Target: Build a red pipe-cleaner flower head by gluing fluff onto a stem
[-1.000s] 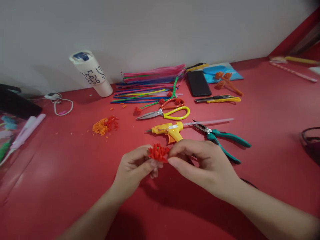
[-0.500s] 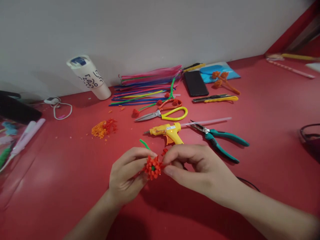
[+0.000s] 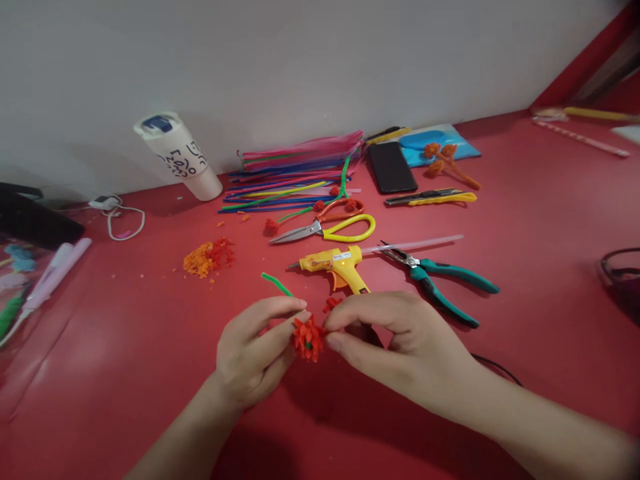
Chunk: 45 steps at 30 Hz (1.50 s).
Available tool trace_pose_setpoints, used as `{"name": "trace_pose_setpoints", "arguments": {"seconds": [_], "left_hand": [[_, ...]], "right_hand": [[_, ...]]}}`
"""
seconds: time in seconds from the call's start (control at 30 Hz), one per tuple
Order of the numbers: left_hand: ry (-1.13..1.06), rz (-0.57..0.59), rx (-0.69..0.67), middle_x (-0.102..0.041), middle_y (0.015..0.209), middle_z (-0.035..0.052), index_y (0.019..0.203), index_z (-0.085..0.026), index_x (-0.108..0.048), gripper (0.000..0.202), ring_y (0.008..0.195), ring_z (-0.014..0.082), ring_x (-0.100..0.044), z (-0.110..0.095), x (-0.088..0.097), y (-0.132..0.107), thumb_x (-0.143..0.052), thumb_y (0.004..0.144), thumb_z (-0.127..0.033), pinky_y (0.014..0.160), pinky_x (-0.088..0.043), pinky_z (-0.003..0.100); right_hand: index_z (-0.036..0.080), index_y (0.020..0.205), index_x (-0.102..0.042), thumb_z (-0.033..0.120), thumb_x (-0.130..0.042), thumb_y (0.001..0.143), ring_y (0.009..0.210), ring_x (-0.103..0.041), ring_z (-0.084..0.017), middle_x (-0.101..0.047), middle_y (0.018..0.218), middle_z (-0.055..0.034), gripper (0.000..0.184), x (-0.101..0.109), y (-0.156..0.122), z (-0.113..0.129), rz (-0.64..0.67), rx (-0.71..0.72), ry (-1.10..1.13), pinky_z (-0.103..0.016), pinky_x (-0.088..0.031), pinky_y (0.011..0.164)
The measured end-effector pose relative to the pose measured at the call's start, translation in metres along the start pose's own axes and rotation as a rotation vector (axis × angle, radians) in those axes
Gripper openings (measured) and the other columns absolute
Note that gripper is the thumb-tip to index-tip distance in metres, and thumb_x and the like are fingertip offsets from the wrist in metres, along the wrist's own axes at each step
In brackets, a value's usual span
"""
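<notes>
A small red flower [image 3: 307, 338] with spiky petals and a green centre is between my two hands. My left hand [image 3: 256, 350] is closed on it from the left, and a green pipe cleaner stem [image 3: 276, 283] sticks out behind those fingers. With thumb and forefinger, my right hand [image 3: 395, 340] pinches a petal at the flower's right side. Just behind the right fingertips shows another bit of red petals [image 3: 332, 304]; what supports it is hidden. Beyond the hands lies a yellow glue gun [image 3: 340, 263] with a clear glue stick.
Scissors [image 3: 323, 229] and green-handled pliers [image 3: 435, 273] lie past the hands. Orange and red clippings [image 3: 207, 258] are to the left. Pipe cleaners [image 3: 295, 167], a phone [image 3: 391, 167], a utility knife [image 3: 433, 197] and a white tumbler [image 3: 180, 157] stand or lie near the wall.
The flower has tilted and shifted slightly right in my left fingers. More of its green stem shows, swung to the left. My right hand stays nearly in place.
</notes>
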<state>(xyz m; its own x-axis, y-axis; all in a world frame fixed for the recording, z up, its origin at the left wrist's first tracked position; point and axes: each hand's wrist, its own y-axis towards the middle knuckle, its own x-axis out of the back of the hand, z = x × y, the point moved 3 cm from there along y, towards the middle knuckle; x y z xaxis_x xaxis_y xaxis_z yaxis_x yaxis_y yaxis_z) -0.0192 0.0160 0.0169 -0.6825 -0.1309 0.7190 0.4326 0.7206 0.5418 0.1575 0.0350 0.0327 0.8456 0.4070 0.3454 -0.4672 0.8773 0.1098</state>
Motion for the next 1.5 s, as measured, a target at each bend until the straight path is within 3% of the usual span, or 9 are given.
{"name": "trace_pose_setpoints", "arguments": {"seconds": [0.27, 0.9, 1.0, 1.1, 1.17, 1.23, 1.37, 1.5], "left_hand": [[-0.054, -0.036, 0.011, -0.073, 0.097, 0.0121, 0.093, -0.020, -0.072, 0.029, 0.087, 0.0194, -0.068, 0.001, -0.001, 0.001, -0.057, 0.076, -0.002, 0.077, -0.053, 0.025], [0.117, -0.057, -0.104, -0.070, 0.086, 0.0105, 0.086, -0.013, -0.065, 0.019, 0.077, 0.0139, -0.068, 0.004, -0.009, 0.003, -0.047, 0.084, -0.008, 0.070, -0.054, 0.019], [0.072, -0.102, -0.065, -0.069, 0.084, 0.0096, 0.083, -0.014, -0.063, 0.017, 0.075, 0.0122, -0.067, 0.007, -0.008, 0.005, -0.047, 0.084, -0.007, 0.070, -0.053, 0.017], [0.067, -0.174, -0.051, -0.069, 0.082, 0.0085, 0.081, -0.016, -0.061, 0.016, 0.074, 0.0128, -0.068, 0.011, -0.007, 0.005, -0.048, 0.082, -0.006, 0.068, -0.054, 0.017], [0.061, -0.195, -0.036, -0.070, 0.080, 0.0072, 0.079, -0.017, -0.060, 0.016, 0.072, 0.0133, -0.069, 0.014, -0.007, 0.006, -0.049, 0.081, -0.006, 0.066, -0.054, 0.017], [0.040, -0.218, -0.045, -0.070, 0.079, 0.0067, 0.080, -0.018, -0.061, 0.015, 0.072, 0.0140, -0.069, 0.015, -0.008, 0.006, -0.049, 0.081, -0.008, 0.065, -0.055, 0.017], [0.015, -0.154, -0.031, -0.071, 0.080, 0.0072, 0.085, -0.018, -0.061, 0.015, 0.072, 0.0131, -0.070, 0.018, -0.014, 0.004, -0.048, 0.085, -0.011, 0.067, -0.054, 0.015], [0.046, -0.207, -0.071, -0.071, 0.082, 0.0088, 0.087, -0.017, -0.061, 0.014, 0.075, 0.0139, -0.071, 0.024, -0.014, -0.001, -0.047, 0.087, -0.017, 0.070, -0.054, 0.015]], "right_hand": [[0.018, 0.071, -0.064, 0.017, -0.052, 0.074, 0.047, -0.041, -0.008, -0.049, 0.054, 0.0040, 0.012, 0.002, 0.002, -0.002, -0.030, -0.089, 0.050, -0.019, -0.035, 0.045], [0.017, 0.066, -0.060, 0.020, -0.052, 0.074, 0.046, -0.033, -0.006, -0.039, 0.050, 0.0064, 0.011, -0.006, 0.007, -0.014, 0.003, -0.208, 0.151, -0.019, -0.027, 0.044], [0.016, 0.073, -0.063, 0.026, -0.055, 0.076, 0.047, -0.039, -0.007, -0.045, 0.053, 0.0053, 0.013, 0.000, 0.009, -0.013, 0.015, -0.206, 0.153, -0.019, -0.031, 0.045], [0.017, 0.078, -0.064, 0.034, -0.050, 0.084, 0.051, -0.052, -0.009, -0.056, 0.060, 0.0023, 0.023, 0.024, 0.018, -0.018, -0.027, -0.243, 0.022, -0.021, -0.040, 0.050], [0.020, 0.085, -0.065, 0.032, -0.051, 0.085, 0.057, -0.058, -0.011, -0.061, 0.062, 0.0033, 0.019, 0.054, 0.031, -0.029, -0.148, -0.305, -0.307, -0.021, -0.045, 0.055], [0.019, 0.092, -0.065, 0.029, -0.054, 0.086, 0.070, -0.063, -0.014, -0.067, 0.077, 0.0002, 0.016, 0.089, 0.051, -0.045, -0.260, -0.361, -0.462, -0.025, -0.048, 0.064], [0.016, 0.115, -0.057, 0.033, -0.056, 0.090, 0.097, -0.061, -0.020, -0.060, 0.115, -0.0078, 0.030, 0.149, 0.103, -0.079, -0.442, -0.519, -0.721, -0.041, -0.052, 0.082], [0.015, 0.120, -0.054, 0.033, -0.057, 0.090, 0.102, -0.060, -0.022, -0.057, 0.121, -0.0096, 0.035, 0.171, 0.146, -0.103, -0.531, -0.652, -0.886, -0.043, -0.051, 0.084]]}}
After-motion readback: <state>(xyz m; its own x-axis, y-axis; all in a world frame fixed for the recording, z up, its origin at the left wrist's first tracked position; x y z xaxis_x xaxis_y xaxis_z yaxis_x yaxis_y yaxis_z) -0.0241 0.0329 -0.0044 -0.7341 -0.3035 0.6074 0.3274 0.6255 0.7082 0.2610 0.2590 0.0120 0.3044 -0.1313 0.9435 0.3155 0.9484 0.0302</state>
